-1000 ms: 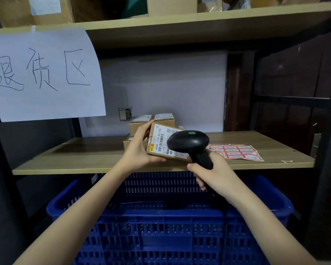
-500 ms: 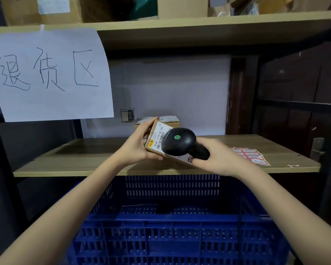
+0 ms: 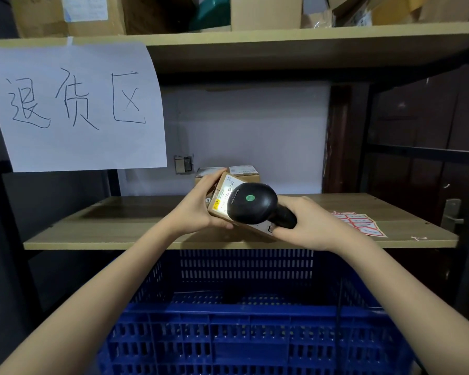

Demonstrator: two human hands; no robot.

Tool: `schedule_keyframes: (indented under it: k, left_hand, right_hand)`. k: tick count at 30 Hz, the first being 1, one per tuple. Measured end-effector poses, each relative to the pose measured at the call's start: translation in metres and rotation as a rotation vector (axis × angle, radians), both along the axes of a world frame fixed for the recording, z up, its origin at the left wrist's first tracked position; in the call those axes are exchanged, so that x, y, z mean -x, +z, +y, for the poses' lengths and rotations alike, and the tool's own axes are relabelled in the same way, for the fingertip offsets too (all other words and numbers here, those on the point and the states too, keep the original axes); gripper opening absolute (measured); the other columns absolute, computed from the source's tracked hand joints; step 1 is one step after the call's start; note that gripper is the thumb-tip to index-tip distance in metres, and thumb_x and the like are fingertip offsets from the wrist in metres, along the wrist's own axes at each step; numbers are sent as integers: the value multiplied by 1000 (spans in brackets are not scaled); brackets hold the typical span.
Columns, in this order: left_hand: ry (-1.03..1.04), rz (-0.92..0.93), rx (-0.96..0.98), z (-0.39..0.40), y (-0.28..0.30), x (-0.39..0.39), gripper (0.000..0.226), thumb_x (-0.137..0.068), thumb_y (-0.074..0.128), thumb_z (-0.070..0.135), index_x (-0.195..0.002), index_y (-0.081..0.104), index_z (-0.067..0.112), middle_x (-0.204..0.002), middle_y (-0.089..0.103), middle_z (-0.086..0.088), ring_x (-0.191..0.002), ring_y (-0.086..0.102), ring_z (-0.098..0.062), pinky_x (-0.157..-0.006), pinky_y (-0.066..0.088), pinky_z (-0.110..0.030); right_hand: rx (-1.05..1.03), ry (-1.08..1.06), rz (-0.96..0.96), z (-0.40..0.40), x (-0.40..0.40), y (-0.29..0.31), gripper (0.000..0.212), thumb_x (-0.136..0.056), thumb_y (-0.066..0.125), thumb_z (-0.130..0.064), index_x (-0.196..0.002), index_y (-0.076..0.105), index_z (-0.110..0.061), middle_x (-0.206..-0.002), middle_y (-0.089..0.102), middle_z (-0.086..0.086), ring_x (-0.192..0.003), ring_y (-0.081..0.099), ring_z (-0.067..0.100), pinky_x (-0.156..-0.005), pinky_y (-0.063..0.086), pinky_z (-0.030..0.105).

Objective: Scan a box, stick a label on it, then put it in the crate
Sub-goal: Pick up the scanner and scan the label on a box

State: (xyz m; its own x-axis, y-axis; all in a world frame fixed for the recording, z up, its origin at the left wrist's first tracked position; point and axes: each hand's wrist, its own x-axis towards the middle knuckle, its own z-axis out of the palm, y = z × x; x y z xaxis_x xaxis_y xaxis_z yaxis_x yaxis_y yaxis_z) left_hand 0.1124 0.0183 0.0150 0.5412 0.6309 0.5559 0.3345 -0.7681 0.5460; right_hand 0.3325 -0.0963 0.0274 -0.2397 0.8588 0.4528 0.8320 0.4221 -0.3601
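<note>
Box (image 3: 222,197) label reads "80 000" — sign (image 3: 76,106): 退货区.

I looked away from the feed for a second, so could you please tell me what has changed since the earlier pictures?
The right hand has swung the scanner from upright beside the box to lying across its label, close over it, where a bright patch now shows. The left hand still holds the box tilted above the shelf. Nothing was let go. The sticker sheet, the stacked boxes and the crate stayed put.
</note>
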Motion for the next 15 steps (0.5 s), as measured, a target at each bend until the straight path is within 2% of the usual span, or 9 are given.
schedule_keyframes:
  k: [3,8,10,12,15]
  left_hand:
    - [17,8,-11,-1,0,1,113,-52,90,21,-145,26,22,-138,40,12,-130,41,-5,-111,33,-27]
    - [49,41,-11,0,-1,4,114,-52,89,28,-146,24,24,-147,36,4,-135,38,-11,-114,33,-40]
    - [58,43,-7,0,0,5,114,-52,89,27,-146,23,24,-147,36,4,-134,38,-11,-114,33,-40]
    - [61,41,-2,0,1,5,115,-52,89,26,-146,24,23,-147,37,4,-134,38,-10,-114,33,-39]
    - [57,29,13,0,0,5,116,-51,90,26,-146,24,22,-147,37,4,-134,39,-10,-114,33,-38]
  right_hand:
    - [13,7,-15,0,0,1,19,-67,55,-32,-77,53,-16,-75,62,3,-67,58,23,-62,48,40]
    - [34,22,-35,0,-1,-2,17,-70,58,-30,-78,53,-16,-71,58,1,-63,54,20,-60,46,40]
    - [37,19,-29,-1,-1,-1,11,-72,59,-27,-72,49,-22,-66,54,-4,-59,50,16,-56,41,33]
    - [38,17,-10,-3,1,0,16,-72,59,-23,-67,45,-26,-62,52,-5,-56,47,15,-55,37,29]
    - [41,18,31,-3,1,0,12,-73,59,-19,-69,48,-20,-63,52,-2,-56,46,15,-55,35,28]
